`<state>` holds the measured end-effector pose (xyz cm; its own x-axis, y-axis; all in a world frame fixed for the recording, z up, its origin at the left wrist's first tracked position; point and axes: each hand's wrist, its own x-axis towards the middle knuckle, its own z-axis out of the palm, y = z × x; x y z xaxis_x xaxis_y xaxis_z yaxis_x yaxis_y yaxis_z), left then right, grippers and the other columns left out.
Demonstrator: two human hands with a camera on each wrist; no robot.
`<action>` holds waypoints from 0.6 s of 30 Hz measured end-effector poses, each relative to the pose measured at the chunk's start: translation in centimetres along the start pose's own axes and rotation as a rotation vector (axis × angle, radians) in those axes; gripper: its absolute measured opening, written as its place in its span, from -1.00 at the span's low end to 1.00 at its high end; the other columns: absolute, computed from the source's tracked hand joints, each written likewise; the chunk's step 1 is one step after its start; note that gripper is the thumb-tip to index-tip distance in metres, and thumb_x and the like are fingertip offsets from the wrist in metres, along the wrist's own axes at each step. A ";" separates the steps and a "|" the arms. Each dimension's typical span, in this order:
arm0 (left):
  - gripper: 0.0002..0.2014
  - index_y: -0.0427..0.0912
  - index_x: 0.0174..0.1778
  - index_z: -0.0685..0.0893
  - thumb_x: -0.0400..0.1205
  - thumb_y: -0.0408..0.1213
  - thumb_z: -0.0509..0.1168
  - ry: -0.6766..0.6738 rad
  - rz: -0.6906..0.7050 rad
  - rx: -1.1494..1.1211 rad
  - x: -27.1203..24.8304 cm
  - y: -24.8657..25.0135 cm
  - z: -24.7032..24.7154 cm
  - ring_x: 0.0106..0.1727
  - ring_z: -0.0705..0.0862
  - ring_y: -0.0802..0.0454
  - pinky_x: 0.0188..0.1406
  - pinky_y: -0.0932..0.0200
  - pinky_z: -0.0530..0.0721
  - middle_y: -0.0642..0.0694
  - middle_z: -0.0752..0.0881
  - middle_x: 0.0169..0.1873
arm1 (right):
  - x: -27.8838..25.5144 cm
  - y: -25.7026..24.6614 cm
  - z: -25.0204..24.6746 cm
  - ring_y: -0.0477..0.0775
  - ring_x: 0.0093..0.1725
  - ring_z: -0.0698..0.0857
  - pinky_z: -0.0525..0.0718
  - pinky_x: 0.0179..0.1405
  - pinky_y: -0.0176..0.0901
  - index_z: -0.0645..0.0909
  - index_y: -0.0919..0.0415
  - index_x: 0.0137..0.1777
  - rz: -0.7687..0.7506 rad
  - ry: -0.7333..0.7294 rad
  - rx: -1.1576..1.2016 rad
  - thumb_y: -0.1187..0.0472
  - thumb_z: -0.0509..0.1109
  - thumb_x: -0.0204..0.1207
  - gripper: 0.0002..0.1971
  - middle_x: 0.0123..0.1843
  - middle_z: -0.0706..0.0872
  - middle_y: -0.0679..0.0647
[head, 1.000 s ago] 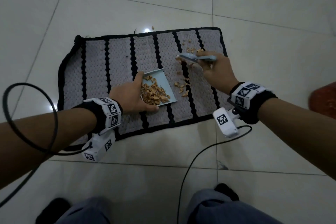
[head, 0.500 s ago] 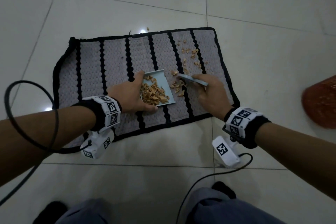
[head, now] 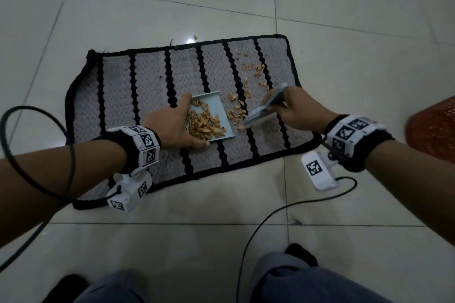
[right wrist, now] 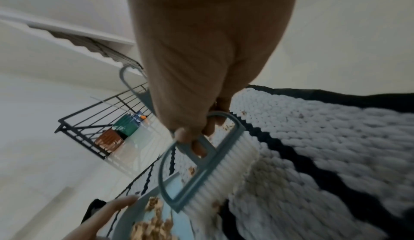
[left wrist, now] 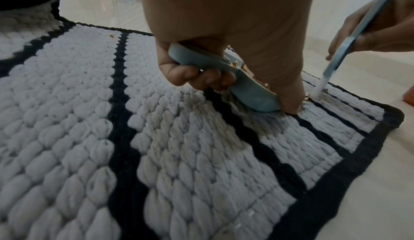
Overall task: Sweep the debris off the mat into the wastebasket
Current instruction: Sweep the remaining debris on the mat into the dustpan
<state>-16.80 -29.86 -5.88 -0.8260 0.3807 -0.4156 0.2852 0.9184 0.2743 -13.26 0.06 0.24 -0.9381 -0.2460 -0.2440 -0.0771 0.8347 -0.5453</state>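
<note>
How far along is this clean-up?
About halfway. A heap of debris already sits in the dustpan held by the left hand. The right hand grips the brush, working on crumbs beside the pan. Scattered bits remain on the mat; nothing is dumped in the wastebasket yet.

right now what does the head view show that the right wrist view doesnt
Only the head view shows the red wastebasket at the right edge, loose debris scattered over the far part of the mat, and one bit on the floor tiles beyond it.

Only the right wrist view shows the brush's white bristles on the mat and a black wire rack behind.

Both show the striped mat, the right hand gripping the blue brush, and the left hand holding the debris-filled dustpan.
</note>
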 end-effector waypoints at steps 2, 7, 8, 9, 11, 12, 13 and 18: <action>0.24 0.07 0.62 -0.03 0.16 0.56 0.42 -0.006 -0.005 -0.008 -0.1 0.0 0.1 -0.14 0.74 -0.15 -0.19 -0.03 0.77 -0.14 0.75 0.08 | 1.2 0.0 0.0 0.15 -0.08 0.72 0.72 -0.05 0.05 0.72 0.24 0.01 -0.002 -0.091 -0.073 0.37 0.28 0.62 -0.83 -0.05 0.79 0.19; 0.26 0.05 0.64 -0.05 0.18 0.54 0.44 0.005 -0.015 -0.015 -0.2 0.2 0.1 -0.07 0.75 -0.17 -0.14 -0.02 0.76 -0.13 0.74 0.15 | 3.5 -0.9 0.4 -0.24 -0.41 0.53 0.38 -0.49 -0.55 0.72 0.38 -0.04 0.036 -0.030 -0.053 0.41 0.27 0.62 -0.83 -0.32 0.69 0.04; 0.25 0.04 0.64 -0.05 0.19 0.53 0.44 0.005 -0.016 -0.015 -0.3 0.2 0.1 -0.08 0.75 -0.17 -0.15 0.00 0.75 -0.13 0.74 0.14 | 3.8 -0.9 0.3 -0.28 -0.44 0.53 0.36 -0.51 -0.61 0.70 0.39 -0.07 0.045 0.001 -0.038 0.43 0.27 0.61 -0.84 -0.38 0.62 -0.06; 0.25 0.04 0.64 -0.05 0.19 0.53 0.44 0.005 -0.018 -0.015 -0.3 0.2 0.1 -0.09 0.75 -0.16 -0.16 0.01 0.75 -0.13 0.74 0.13 | 3.9 -1.0 0.2 -0.30 -0.43 0.55 0.38 -0.48 -0.62 0.69 0.38 -0.09 0.052 0.028 -0.025 0.44 0.28 0.61 -0.85 -0.39 0.59 -0.10; 0.25 0.06 0.64 -0.05 0.18 0.53 0.44 0.004 -0.022 -0.023 -0.4 0.3 0.0 -0.11 0.75 -0.16 -0.15 -0.02 0.76 -0.14 0.74 0.11 | 3.9 -1.0 0.0 -0.19 -0.33 0.63 0.56 -0.27 -0.32 0.69 0.39 -0.08 0.056 0.061 -0.007 0.41 0.30 0.61 -0.86 -0.30 0.68 0.07; 0.25 0.06 0.64 -0.05 0.18 0.53 0.44 0.002 -0.024 -0.027 -0.4 0.3 0.0 -0.13 0.74 -0.15 -0.15 -0.02 0.76 -0.14 0.75 0.10 | 3.9 -0.8 -0.2 -0.04 -0.25 0.65 0.61 -0.19 -0.13 0.70 0.39 -0.04 0.062 0.083 -0.003 0.38 0.30 0.61 -0.86 -0.21 0.72 0.16; 0.25 0.05 0.64 -0.04 0.18 0.53 0.44 -0.001 -0.026 -0.032 -0.5 0.3 -0.1 -0.15 0.72 -0.14 -0.17 0.00 0.75 -0.14 0.75 0.09 | 3.7 -0.5 -0.3 0.07 -0.20 0.65 0.60 -0.16 -0.05 0.71 0.37 -0.02 0.080 0.108 0.010 0.36 0.30 0.62 -0.85 -0.15 0.74 0.19; 0.23 0.00 0.62 0.00 0.18 0.52 0.46 0.016 -0.037 -0.046 -0.6 0.6 -0.3 -0.26 0.63 -0.10 -0.25 0.05 0.69 -0.11 0.73 -0.04 | 3.0 1.1 -0.3 0.36 -0.16 0.67 0.68 -0.20 0.18 0.65 0.42 -0.06 0.202 0.381 0.122 0.22 0.27 0.60 -0.76 -0.15 0.72 0.37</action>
<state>-16.23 -29.55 -5.22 -0.8432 0.3447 -0.4126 0.2322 0.9256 0.2988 -16.27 0.41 -0.87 -0.9894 0.1342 -0.0548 0.1394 0.7774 -0.6134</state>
